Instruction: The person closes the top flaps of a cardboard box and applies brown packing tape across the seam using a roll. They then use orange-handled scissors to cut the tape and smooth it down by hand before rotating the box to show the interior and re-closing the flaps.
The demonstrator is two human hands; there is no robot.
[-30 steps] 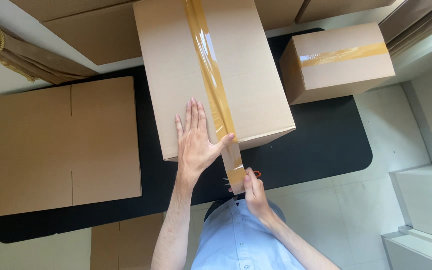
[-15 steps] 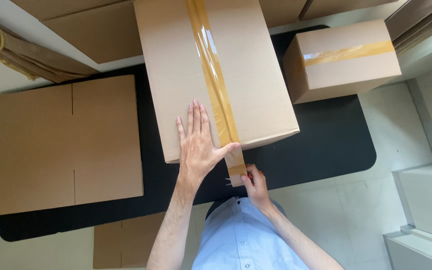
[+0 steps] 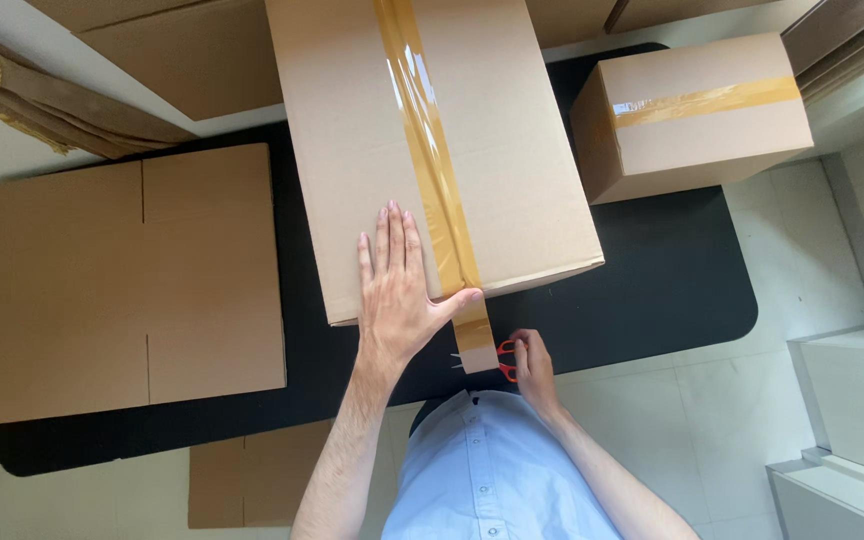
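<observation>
Shifted slightly toward the tape (image 3: pixel 430 170) edge, left hand (image 3: pixel 397 290) flat and open on the box (image 3: pixel 352 150), right hand (image 3: pixel 532 365) closed on red scissors (image 3: pixel 505 360), strip end near cutting.

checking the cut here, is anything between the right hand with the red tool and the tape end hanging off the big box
Nothing visible does. The right hand holds the red tool right at the edge of the tape end hanging off the big box. The left hand lies flat on the box top, beside the tape.
</observation>
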